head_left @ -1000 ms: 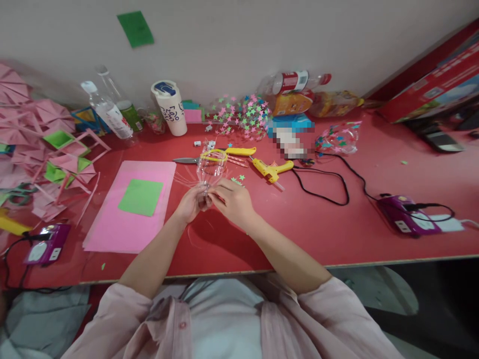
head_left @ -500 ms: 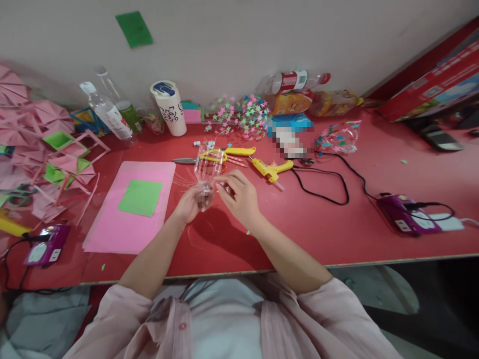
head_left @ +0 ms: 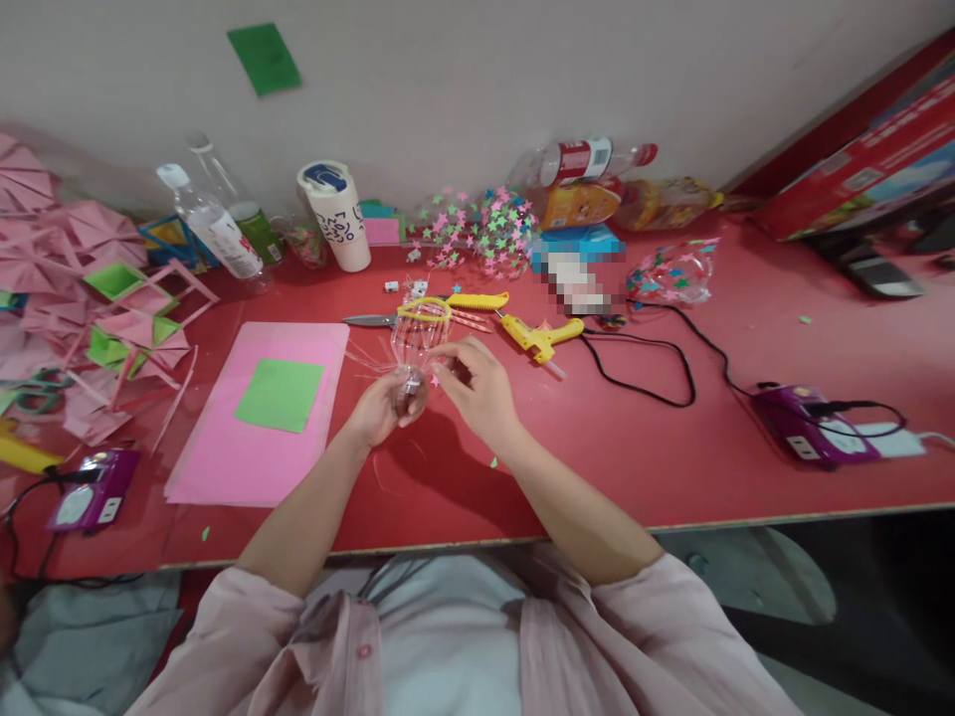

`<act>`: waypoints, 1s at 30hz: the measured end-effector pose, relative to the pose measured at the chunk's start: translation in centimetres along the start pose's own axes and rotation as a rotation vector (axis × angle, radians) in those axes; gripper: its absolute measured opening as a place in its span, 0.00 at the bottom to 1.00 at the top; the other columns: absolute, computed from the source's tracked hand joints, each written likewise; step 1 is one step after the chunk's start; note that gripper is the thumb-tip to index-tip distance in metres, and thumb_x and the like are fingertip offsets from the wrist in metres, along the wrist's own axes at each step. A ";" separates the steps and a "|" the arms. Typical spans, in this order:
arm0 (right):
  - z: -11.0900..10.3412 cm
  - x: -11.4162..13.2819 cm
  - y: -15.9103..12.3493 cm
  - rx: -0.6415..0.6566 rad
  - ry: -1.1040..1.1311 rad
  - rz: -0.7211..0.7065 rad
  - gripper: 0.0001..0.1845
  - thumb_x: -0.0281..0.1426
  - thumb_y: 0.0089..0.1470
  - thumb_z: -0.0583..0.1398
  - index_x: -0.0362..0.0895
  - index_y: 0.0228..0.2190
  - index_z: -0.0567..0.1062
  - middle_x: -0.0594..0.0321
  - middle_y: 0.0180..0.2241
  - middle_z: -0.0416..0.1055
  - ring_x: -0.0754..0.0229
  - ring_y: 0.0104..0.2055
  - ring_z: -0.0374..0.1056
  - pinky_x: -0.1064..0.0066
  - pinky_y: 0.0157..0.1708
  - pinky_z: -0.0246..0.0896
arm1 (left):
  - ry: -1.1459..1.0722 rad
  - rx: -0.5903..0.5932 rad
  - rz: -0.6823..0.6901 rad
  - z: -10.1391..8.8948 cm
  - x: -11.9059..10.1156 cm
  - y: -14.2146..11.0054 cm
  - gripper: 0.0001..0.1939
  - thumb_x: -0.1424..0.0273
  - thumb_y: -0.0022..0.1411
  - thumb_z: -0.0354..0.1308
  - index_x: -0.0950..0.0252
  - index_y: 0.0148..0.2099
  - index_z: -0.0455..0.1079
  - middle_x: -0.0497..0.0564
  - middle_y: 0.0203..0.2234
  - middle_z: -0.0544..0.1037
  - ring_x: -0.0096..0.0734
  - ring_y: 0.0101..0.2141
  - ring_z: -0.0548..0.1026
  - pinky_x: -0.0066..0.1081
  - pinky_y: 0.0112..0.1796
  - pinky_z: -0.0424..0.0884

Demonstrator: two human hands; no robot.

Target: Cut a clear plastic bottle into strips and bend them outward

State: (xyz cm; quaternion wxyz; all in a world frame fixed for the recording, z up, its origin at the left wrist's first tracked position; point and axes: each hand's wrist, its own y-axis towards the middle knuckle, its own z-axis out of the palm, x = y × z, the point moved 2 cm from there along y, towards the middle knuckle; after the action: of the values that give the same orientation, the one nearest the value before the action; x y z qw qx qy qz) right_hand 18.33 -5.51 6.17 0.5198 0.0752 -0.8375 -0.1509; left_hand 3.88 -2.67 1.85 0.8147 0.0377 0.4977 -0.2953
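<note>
My left hand (head_left: 379, 408) is closed around the narrow end of a clear cut plastic bottle piece (head_left: 415, 348), held above the red table (head_left: 634, 447). Thin clear strips fan out from the piece to the left. My right hand (head_left: 477, 388) is beside it on the right, fingers curled and pinched against the plastic's side; whether it holds anything small I cannot make out. Scissors with yellow handles (head_left: 448, 306) lie just behind the bottle piece. A yellow glue gun (head_left: 541, 336) lies to the right of them.
A pink sheet with a green square (head_left: 280, 394) lies to the left. Pink and green paper shapes (head_left: 96, 298) pile at far left. Bottles (head_left: 213, 234), a white cup (head_left: 335, 214) and star-covered pieces (head_left: 484, 229) line the wall. Purple power strips (head_left: 806, 438) and black cords lie right.
My right hand lifted from low on the bottle piece and moved up to its right side. The left hand tilted the piece slightly.
</note>
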 end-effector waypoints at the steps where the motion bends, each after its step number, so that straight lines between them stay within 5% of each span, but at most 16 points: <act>1: 0.0 0.0 0.0 0.004 0.005 0.009 0.07 0.27 0.58 0.59 0.45 0.36 0.77 0.63 0.32 0.69 0.64 0.30 0.64 0.71 0.32 0.60 | 0.000 0.010 0.000 0.0 0.0 0.0 0.09 0.65 0.57 0.52 0.65 0.29 0.66 0.44 0.13 0.63 0.22 0.12 0.58 0.23 0.15 0.49; 22: 0.0 0.0 -0.1 -0.042 0.024 -0.051 0.09 0.27 0.59 0.57 0.45 0.39 0.78 0.64 0.32 0.70 0.64 0.29 0.63 0.72 0.30 0.59 | -0.015 0.091 -0.016 -0.1 0.0 0.0 0.10 0.63 0.55 0.54 0.65 0.27 0.66 0.43 0.11 0.63 0.21 0.11 0.57 0.23 0.14 0.49; 30: 0.2 -0.4 0.1 -0.010 0.006 -0.003 0.05 0.28 0.57 0.58 0.45 0.36 0.75 0.64 0.30 0.71 0.64 0.29 0.64 0.72 0.30 0.59 | 0.001 0.014 0.021 0.1 -0.3 -0.1 0.10 0.64 0.57 0.53 0.65 0.28 0.66 0.44 0.11 0.63 0.22 0.12 0.58 0.23 0.14 0.49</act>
State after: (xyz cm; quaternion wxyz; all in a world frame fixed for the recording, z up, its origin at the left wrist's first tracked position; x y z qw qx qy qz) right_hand 18.32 -5.30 5.82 0.5225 0.0742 -0.8350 -0.1558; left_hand 3.84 -2.64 2.12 0.8173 0.0489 0.4955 -0.2901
